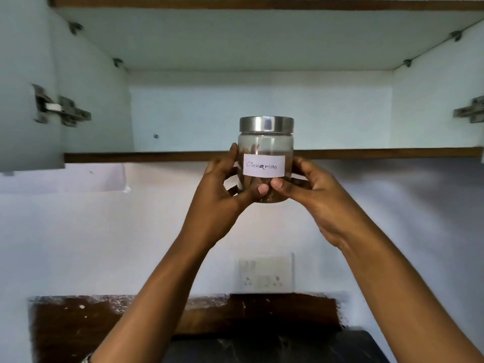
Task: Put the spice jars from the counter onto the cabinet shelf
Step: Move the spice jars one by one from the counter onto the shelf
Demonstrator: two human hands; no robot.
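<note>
A clear glass jar (265,145) with a steel lid and a white label reading "Cinnamon" is raised in front of the open cabinet, with brown cinnamon sticks inside. My left hand (222,195) grips its left side, thumb under the label. My right hand (311,195) grips its right side, thumb on the lower front. The jar's base hangs below the wooden front edge of the cabinet shelf (146,156), its lid above it. The shelf's top surface is hidden from this low angle.
The cabinet's doors stand open, with metal hinges at left (62,111) and right (470,112). An upper shelf board (262,35) spans the top. Below are a white wall, a socket plate (265,273), a brown backsplash and the dark counter (275,347).
</note>
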